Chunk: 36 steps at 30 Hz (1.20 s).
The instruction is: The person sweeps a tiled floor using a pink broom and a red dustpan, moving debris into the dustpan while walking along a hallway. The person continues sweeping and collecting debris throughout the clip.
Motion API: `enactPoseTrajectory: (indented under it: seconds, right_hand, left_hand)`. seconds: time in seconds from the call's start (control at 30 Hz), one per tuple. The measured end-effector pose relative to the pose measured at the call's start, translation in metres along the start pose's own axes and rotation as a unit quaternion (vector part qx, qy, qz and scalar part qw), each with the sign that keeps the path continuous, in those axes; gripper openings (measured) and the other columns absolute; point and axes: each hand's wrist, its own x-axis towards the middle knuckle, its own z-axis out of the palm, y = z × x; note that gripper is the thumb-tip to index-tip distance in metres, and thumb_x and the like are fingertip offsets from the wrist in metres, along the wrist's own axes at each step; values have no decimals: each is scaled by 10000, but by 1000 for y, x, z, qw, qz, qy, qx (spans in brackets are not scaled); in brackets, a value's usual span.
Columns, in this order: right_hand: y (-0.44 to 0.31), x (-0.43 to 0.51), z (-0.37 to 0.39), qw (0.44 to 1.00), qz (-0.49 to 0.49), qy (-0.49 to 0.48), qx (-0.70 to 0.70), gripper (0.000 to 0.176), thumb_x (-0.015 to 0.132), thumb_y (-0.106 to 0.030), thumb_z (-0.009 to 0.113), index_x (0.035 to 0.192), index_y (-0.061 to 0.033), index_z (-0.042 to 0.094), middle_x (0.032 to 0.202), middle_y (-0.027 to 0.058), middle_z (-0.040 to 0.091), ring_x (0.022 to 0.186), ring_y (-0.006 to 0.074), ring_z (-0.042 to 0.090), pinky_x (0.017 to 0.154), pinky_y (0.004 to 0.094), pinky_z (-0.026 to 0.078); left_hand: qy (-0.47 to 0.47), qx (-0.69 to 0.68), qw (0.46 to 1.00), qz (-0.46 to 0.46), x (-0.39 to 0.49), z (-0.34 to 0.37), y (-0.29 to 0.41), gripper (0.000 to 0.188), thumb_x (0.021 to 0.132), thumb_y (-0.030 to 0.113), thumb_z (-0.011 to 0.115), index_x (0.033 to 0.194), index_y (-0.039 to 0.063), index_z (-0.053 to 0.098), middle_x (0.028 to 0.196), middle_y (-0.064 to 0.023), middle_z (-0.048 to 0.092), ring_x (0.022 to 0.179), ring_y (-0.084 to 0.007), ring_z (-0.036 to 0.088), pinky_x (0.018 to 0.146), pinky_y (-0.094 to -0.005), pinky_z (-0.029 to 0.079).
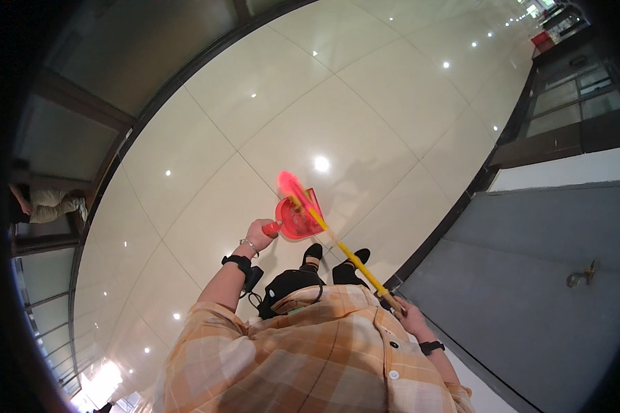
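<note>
My left hand [263, 235] is closed around the short handle of a red plastic dustpan [300, 227], in front of my feet. Bits of debris seem to lie in the pan. In my right hand [411, 317], near my waist, is the end of a long broom handle [360, 267], yellow with a tan end. The handle runs diagonally forward over the dustpan to the broom's pink-red head [290, 184]. Whether that head touches the pan or hangs above it cannot be told.
Glossy beige floor tiles [289, 124] spread ahead. On the right stand a grey door [522, 279] with a metal handle and dark-framed windows. Dark-framed glass panels line the left, where a person [49, 204] in light trousers is partly visible. A red container [542, 41] is far off at upper right.
</note>
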Motion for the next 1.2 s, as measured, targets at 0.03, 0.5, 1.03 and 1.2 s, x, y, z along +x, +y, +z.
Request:
enactPoseTrajectory:
  seconds: [0.03,0.5,1.03,1.2]
  right_hand:
    - [-10,1,-14,998,-2,27,-49,440,838,-155,543,1269,-144,456,1010,201,612,920,347,598,795,411,480]
    - [-95,145,-41,943,-21,101,-316,401,832,-103,461,1231,-140,455,830,194,634,770,374,615,666,479,492]
    - [-85,64,-77,940,-55,60,-330,424,839,-198,525,1258,-186,458,793,168,632,719,351,614,631,459,488]
    - [-89,132,-72,928,-67,93,-354,443,835,-148,485,1274,-143,430,740,156,631,683,344,618,607,467,490]
  left_hand:
    - [6,-2,1000,-4,0,1,-1,332,828,332,592,681,35,603,672,-179,587,613,-339,554,607,-381,459]
    - [85,-35,993,-75,1,-1,-7,215,742,278,667,759,66,641,719,-163,624,675,-327,601,620,-385,480]
    - [88,-59,992,-69,2,4,-15,223,738,261,688,766,45,639,699,-163,613,631,-319,582,606,-365,477]
    - [130,-87,982,-104,-2,4,-14,173,717,204,689,756,44,637,710,-157,621,654,-316,593,624,-356,487]
